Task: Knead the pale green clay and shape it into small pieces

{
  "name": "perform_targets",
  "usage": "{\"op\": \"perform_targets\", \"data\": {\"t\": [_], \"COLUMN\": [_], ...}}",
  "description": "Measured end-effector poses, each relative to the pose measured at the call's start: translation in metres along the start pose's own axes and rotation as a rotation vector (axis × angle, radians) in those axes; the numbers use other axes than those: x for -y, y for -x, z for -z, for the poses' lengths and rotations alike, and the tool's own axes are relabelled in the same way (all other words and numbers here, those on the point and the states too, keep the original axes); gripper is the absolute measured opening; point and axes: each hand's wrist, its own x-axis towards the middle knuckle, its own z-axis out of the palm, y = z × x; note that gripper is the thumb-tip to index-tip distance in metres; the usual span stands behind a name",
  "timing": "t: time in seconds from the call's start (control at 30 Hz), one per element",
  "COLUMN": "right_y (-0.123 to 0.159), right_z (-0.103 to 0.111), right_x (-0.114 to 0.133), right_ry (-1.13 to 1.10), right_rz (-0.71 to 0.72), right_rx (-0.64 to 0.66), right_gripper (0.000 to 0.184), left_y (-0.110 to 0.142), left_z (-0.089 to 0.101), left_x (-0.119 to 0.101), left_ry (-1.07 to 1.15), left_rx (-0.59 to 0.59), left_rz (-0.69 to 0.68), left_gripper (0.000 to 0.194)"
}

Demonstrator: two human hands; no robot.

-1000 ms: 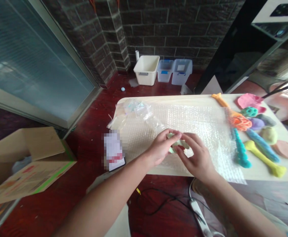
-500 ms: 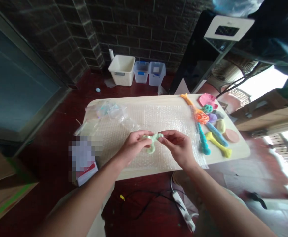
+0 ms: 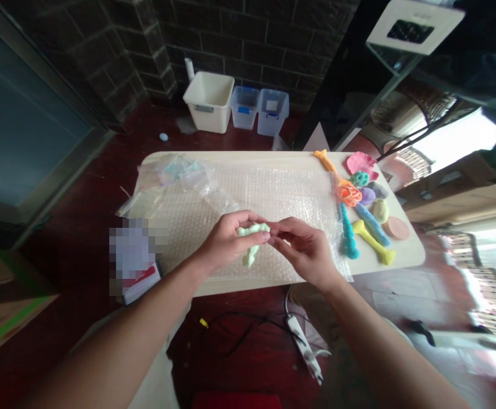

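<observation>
A pale green piece of modelling clay [image 3: 251, 254], lumpy and branched, is held above the bubble wrap [image 3: 286, 196]. My left hand [image 3: 226, 237] is closed around it between thumb and fingers, with one branch hanging below the thumb. My right hand [image 3: 303, 243] is pinched at the clay's right end, its fingertips meeting those of the left hand. What lies between the right fingertips is mostly hidden.
Shaped clay pieces lie at the table's right: an orange one [image 3: 350, 194], a teal one [image 3: 349, 236], a yellow one [image 3: 373, 243] and several others. Plastic bags [image 3: 188, 176] are at the left. Bins [image 3: 209, 111] stand behind; a power strip [image 3: 304, 346] lies below.
My left hand now covers more of the clay, which has turned and shifted slightly left. The right fingertips have moved in against the left ones. The camera view has shifted.
</observation>
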Motion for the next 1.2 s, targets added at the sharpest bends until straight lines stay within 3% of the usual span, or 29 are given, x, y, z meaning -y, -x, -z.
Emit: {"op": "perform_targets", "data": {"t": [0.3,0.53,0.73,1.0,1.2], "right_y": [0.004,0.004,0.004,0.009,0.012], "right_z": [-0.004,-0.006,-0.001,0.003,-0.005], "right_x": [0.01,0.012,0.012,0.01,0.01], "right_ry": [-0.011,-0.038,-0.114,-0.027,0.085], "right_rz": [-0.05,-0.089,-0.024,0.047,0.03], "right_rx": [0.033,-0.061,-0.053,0.008,-0.047], "right_gripper": [0.016,0.022,0.011,0.014,0.011], "left_y": [0.005,0.005,0.003,0.004,0.003], "left_z": [-0.002,-0.002,-0.002,-0.003,-0.005], "left_x": [-0.004,-0.006,-0.004,-0.005,-0.004], "left_ry": [0.145,0.208,0.044,0.069,0.064], "left_rx": [0.076,0.151,0.055,0.051,0.055], "left_rz": [0.073,0.094,-0.036,-0.015,-0.074], "left_gripper": [0.022,0.03,0.029,0.023,0.014]}}
